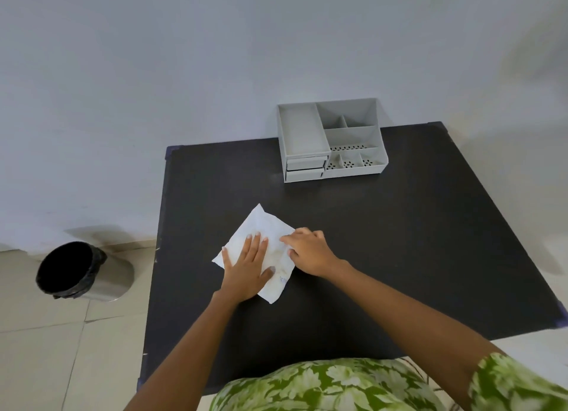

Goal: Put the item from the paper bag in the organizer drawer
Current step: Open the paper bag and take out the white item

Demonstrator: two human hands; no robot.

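We see one white paper bag (264, 235) lying flat on the black counter (399, 241), near its left front. Our left hand (247, 267) presses on it with fingers spread; our right hand (309, 250) pinches its right edge, grip closed on paper. One grey organizer (330, 140) with two shut drawers (305, 168) stands well apart at the back. One lined bin (80, 272) sits on the floor. The bag's contents are hidden.

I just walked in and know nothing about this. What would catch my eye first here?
Two bare hands on a white paper bag in the middle of a black table: the left hand lies flat on it, the right hand grips its right edge. At the table's far edge stands a grey organizer, its two small drawers shut. On the floor to the left is a bin with a black liner.
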